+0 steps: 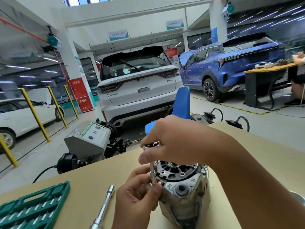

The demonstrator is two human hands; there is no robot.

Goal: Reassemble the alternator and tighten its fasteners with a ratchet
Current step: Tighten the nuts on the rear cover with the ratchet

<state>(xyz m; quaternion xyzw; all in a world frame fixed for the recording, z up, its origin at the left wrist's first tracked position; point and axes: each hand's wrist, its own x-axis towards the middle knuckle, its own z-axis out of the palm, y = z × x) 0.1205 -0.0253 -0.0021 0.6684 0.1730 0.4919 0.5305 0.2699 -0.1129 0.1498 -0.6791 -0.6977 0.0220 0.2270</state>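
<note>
A grey metal alternator (184, 195) stands on the tan table (92, 182), its black vented end cover facing up. A chrome ratchet with a long socket (152, 174) stands upright over the alternator's near-left edge. My right hand (171, 142) grips the ratchet head from above. My left hand (138, 195) pinches the lower end of the socket where it meets the housing. The fastener under the socket is hidden by my fingers.
A chrome extension bar (104, 209) lies on the table left of my hands. A green socket case (31, 209) sits open at the lower left. Beyond the table are a grey machine console (89, 139), a blue chair (181, 103) and parked cars.
</note>
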